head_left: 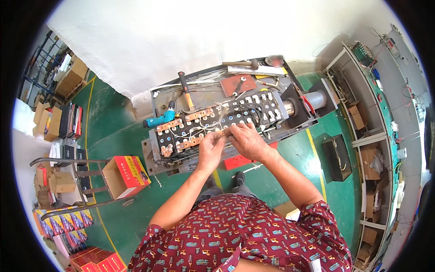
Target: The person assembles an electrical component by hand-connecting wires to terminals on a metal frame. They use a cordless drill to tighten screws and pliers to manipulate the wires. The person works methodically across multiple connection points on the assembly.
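My left hand [211,148] and my right hand [247,140] meet at the front edge of a black battery pack [216,126]. The fingers of both are closed around something small and brownish, mostly hidden between the fingertips. Copper bars [170,125] join some of the pack's round terminals on its left half, and thin white wires [221,119] cross its middle. Behind the left end, a teal cordless drill [159,119] lies beside a hammer [185,90] with an orange and black handle.
On the workbench [208,95] behind the pack lie a reddish-brown plate [237,85], a wrench [239,87] and another hammer [242,65]. A metal cylinder [315,99] stands at its right. An open carton [124,177] rests on a hand cart [86,174]; shelves [369,140] line the right.
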Motion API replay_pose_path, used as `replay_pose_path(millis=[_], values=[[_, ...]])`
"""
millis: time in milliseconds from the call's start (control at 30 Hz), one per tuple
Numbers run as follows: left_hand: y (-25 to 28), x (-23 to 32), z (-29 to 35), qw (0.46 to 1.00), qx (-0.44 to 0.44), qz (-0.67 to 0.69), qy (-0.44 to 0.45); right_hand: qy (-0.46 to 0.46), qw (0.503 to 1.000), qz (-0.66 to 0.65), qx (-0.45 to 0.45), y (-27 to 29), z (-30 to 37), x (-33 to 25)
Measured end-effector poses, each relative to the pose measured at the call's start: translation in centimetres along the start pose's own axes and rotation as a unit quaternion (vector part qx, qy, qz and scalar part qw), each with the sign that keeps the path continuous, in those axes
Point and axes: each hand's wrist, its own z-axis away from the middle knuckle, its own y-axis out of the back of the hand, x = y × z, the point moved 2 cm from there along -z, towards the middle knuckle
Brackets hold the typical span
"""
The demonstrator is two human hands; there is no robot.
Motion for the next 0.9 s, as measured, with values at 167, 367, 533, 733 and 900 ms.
replay_pose_path(millis=[167,367,533,733,900], values=[[-0.6,-0.8,-0.4,1.0,0.0,-0.008,-0.01,-0.004,1.0,-0.012,0.009,-0.3,0.0,0.7],[0.0,0.1,-0.1,0.999,-0.019,-0.037,-0.014,-0.016,1.0,0.015,-0.008,-0.3,-0.6,0.9],[0.1,0.2,0.8,0.997,0.004,-0.035,-0.071,-0.028,0.999,0.023,-0.016,-0.8,-1.0,1.3],[-0.7,0.0,0.8,0.998,0.009,-0.022,-0.065,-0.032,0.999,0.006,-0.015,-0.4,-1.0,0.9],[-1.0,0.8,0.6,0.998,0.013,-0.026,-0.052,-0.028,0.999,0.012,-0.017,-0.4,-0.9,1.4]])
